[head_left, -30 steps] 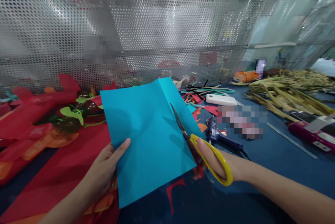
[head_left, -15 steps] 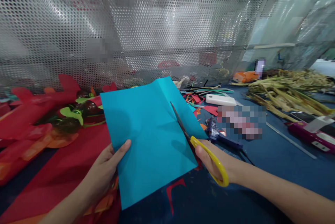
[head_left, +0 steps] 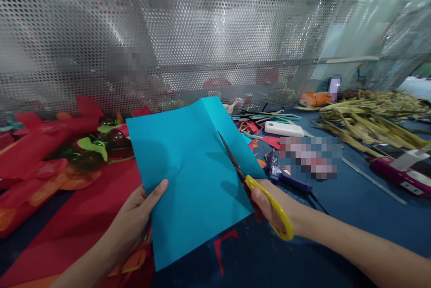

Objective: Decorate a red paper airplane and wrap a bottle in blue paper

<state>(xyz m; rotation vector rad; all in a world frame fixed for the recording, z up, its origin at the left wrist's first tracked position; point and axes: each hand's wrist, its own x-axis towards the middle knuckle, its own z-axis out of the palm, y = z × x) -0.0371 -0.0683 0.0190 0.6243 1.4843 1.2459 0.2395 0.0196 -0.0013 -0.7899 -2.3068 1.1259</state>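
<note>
A blue sheet of paper point(head_left: 182, 180) is held up in front of me, tilted, above the table. My left hand point(head_left: 143, 205) pinches its left edge, thumb on top and fingers hidden behind. My right hand point(head_left: 274, 202) grips yellow-handled scissors point(head_left: 256, 189), thumb through the upper loop. The upper blade lies over the sheet, pointing up and left along a cut, and the lower blade is hidden beneath. Right of the cut, the narrower strip of paper bends away from the larger part.
Red felt-like pieces and dark bottles point(head_left: 87, 160) lie left. A glue gun point(head_left: 289, 178), a white device point(head_left: 284, 128), dried stalks point(head_left: 370, 117) and a purple power strip point(head_left: 400, 175) lie right. A perforated metal screen point(head_left: 188, 32) stands behind. A red scrap point(head_left: 220, 252) lies nearest.
The scissor handles have drawn closer together as my right hand closed, and the blade stays at about the same spot on the sheet. My left hand has barely moved.
</note>
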